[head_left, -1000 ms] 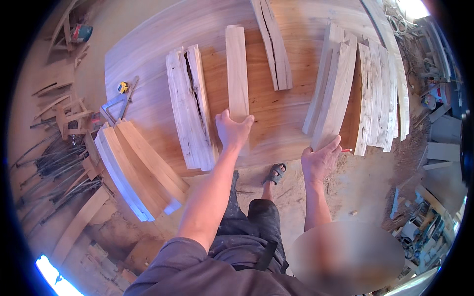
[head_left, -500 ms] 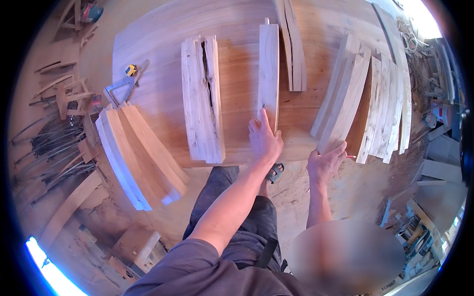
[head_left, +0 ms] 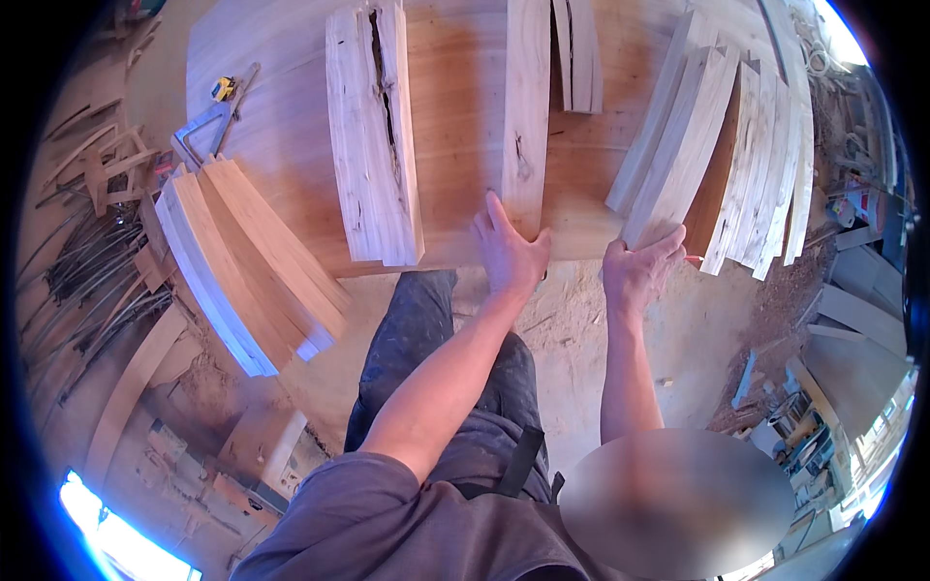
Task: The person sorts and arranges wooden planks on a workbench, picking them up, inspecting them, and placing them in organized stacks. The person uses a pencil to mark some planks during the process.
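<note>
A pale wooden board lies lengthwise on the wide wooden tabletop. My left hand grips its near end, index finger along the left edge and thumb at the right. My right hand is closed round the near end of another pale board, at the left of the right-hand group. A thin red-tipped stick pokes out beside its fingers; how it is held is hidden. Between my hands and the left-hand pieces lies a board with a long dark crack.
Several pale boards lie at the right. Lighter tan pieces overhang the left front corner, near a metal square and a yellow tape measure. Dark rods and offcuts litter the left floor. A blurred oval covers the lower right.
The view has shifted, so the table sits higher in it. My left hand has drawn back toward the table's near edge, its index finger off the board's top face. My right hand keeps its hold.
</note>
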